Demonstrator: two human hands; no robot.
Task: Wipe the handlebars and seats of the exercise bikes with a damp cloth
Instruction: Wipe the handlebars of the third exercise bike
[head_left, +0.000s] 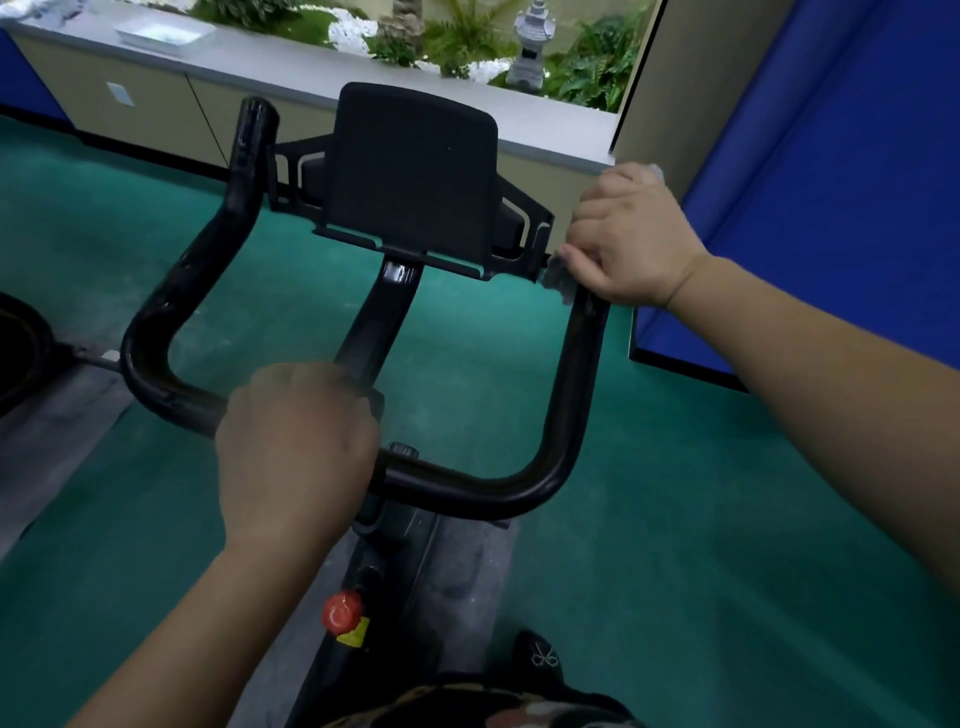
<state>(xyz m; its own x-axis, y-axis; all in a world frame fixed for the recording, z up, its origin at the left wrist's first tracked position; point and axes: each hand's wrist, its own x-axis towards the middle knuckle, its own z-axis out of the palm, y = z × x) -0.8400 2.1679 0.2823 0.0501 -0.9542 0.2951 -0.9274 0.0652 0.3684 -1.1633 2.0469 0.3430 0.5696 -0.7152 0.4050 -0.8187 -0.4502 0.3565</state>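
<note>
Head view: right hand (631, 236) grips cloth (560, 278) around forward-pointing handlebar (569, 395); left hand (296, 441) grips crossbar.

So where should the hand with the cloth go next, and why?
Probably slide down the bar. The right hand grips the cloth around the top of the handlebar's right arm, so only that end is covered. The black bar below it, down to the bend, is bare. The left hand holds the middle, which likely steadies the bike.
</note>
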